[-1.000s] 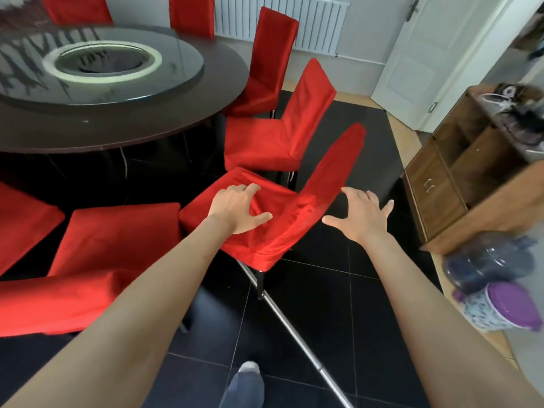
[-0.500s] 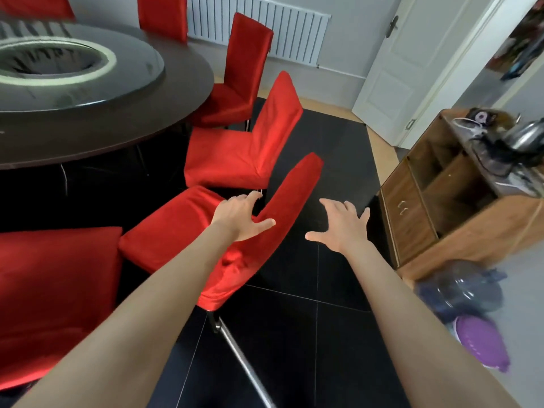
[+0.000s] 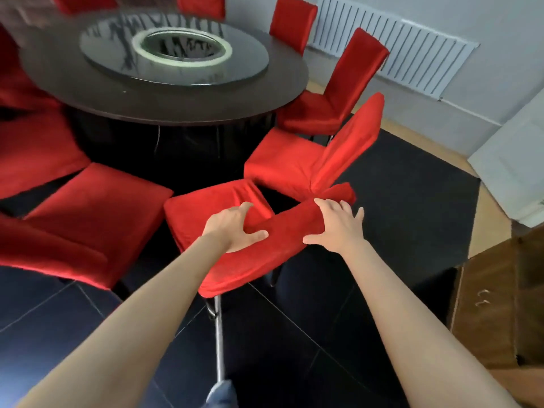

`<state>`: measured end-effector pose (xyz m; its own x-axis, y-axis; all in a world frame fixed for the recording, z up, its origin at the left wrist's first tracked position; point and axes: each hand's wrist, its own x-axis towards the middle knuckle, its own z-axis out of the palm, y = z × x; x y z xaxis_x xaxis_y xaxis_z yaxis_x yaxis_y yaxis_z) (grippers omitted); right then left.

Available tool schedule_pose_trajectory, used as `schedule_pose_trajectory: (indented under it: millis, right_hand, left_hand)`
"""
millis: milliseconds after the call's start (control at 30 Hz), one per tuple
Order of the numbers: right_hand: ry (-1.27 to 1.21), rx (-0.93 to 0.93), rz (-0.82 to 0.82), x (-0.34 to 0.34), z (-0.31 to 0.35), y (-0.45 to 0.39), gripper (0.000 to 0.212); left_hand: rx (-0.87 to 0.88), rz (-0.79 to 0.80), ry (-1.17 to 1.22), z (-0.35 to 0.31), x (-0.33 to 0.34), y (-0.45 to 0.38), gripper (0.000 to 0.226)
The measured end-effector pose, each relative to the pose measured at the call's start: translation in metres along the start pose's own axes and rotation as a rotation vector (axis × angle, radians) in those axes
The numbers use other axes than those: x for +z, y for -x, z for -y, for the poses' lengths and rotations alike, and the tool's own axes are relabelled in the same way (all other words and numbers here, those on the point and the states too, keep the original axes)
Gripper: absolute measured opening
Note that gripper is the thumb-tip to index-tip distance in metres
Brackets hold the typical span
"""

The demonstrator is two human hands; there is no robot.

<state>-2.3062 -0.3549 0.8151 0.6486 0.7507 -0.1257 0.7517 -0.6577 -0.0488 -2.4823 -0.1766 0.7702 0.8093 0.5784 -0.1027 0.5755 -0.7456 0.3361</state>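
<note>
On red chair back (image 3: 281, 245), left hand (image 3: 235, 229) and right hand (image 3: 337, 228)

Soft, even light, moderately bright; direction unclear. Glare and streaked reflections on the round glass turntable (image 3: 173, 58), far beyond the fingers (image 3: 245, 207). Red fabric-covered chair (image 3: 265, 251) under them saturated, evenly lit; deep shadow beneath its seat on the black tiled floor (image 3: 294, 348). Motion blur overall, worst left of the fingers. White ribbed radiator (image 3: 397, 51), up-right of them, bows: wide-angle distortion.
</note>
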Motion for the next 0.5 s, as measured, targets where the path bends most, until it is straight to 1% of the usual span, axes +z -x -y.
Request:
schedule_pose_trajectory:
  millis: [67,200,267,400,500]
  right_hand:
    - [0.041,-0.065,0.021,-0.005,0.000,-0.017,0.105]
    - [0.075,-0.104,0.082,-0.008,0.000,-0.040,0.112]
    - [0.070,-0.129,0.087,-0.004,-0.004,-0.049,0.114]
    - [0.085,-0.204,0.182,0.003,-0.009,-0.056,0.112]
    - [0.095,-0.264,0.190,0.006,-0.017,-0.069,0.109]
  left_hand:
    - [-0.063,0.011,0.028,0.000,0.003,-0.001,0.087]
    - [-0.082,0.009,-0.029,0.000,0.002,-0.005,0.091]
    - [-0.094,0.001,-0.041,-0.001,0.005,-0.005,0.092]
    - [-0.167,0.001,-0.073,-0.003,0.002,-0.001,0.095]
    - [-0.253,-0.041,-0.111,-0.009,0.006,0.004,0.097]
